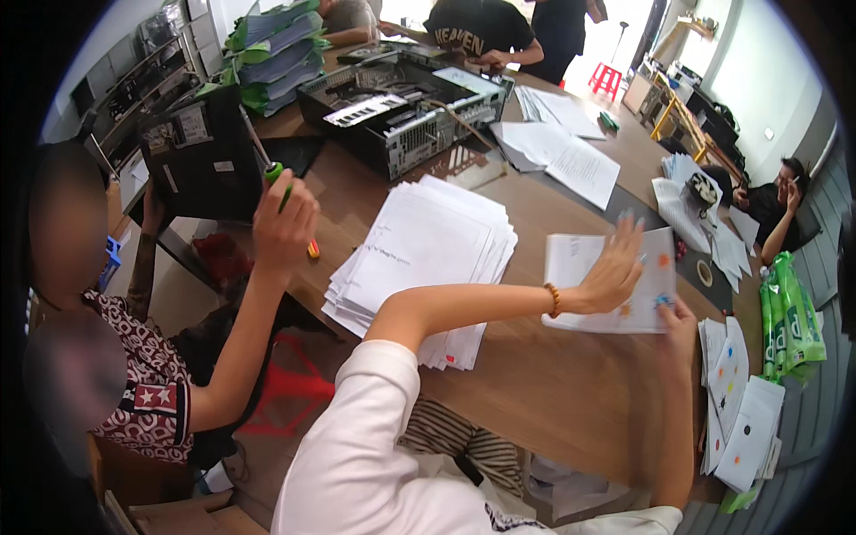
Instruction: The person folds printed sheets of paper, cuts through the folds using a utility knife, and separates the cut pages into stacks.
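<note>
A white paper sheet (571,276) with orange and blue blots lies on the brown table in front of me. Across it reaches my left hand (615,267), its fingers stretched out, slightly blurred and laid flat over the paper; a beaded bracelet circles the wrist. My right hand (679,325) pinches the sheet's lower right edge. Left of the sheet rises a messy stack of white papers (437,232), partly behind my left forearm. More papers with coloured spots (747,428) lie at the table's right edge.
At left, a person's hand (283,223) holds a green-handled screwdriver (273,169) against a black panel-like device (201,160). An opened computer case (401,111) stands farther back, near piled blue-green folders (281,53). Green plastic packs (789,321) sit at right. Other people are around the table.
</note>
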Demonstrator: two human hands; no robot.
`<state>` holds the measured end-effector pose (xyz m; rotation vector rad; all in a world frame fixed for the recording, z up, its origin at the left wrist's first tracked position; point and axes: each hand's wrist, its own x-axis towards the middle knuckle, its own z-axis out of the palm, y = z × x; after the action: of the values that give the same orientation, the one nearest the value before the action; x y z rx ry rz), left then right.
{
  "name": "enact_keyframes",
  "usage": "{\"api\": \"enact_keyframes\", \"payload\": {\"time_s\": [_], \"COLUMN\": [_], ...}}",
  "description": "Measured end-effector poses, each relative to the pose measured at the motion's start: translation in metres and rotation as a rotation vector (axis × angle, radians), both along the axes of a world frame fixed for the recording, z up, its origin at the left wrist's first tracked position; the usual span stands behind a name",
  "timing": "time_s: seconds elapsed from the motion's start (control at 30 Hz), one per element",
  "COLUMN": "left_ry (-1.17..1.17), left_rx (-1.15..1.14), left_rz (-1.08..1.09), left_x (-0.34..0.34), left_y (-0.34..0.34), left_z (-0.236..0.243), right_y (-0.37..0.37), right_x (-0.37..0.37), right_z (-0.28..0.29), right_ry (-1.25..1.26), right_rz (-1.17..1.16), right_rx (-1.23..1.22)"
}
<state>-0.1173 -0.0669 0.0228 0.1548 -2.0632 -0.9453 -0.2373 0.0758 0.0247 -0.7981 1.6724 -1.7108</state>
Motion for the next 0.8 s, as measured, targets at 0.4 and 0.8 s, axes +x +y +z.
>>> {"api": "enact_keyframes", "payload": {"time_s": [0.4,0.8], "left_ry": [0.638,0.433], "left_rx": [-0.638,-0.483], "left_rz": [0.271,0.157], "left_x": [0.199,0.188], "left_y": [-0.030,-0.023], "left_z": [0.221,0.180], "right_y": [-0.094,-0.087], "right_x": [0.257,0.195], "right_z": [0.010,0.016], "right_ry": [1.550,1.249], "right_rz": [0.522,0.682], "right_rx": [-0.327,-0.331]}}
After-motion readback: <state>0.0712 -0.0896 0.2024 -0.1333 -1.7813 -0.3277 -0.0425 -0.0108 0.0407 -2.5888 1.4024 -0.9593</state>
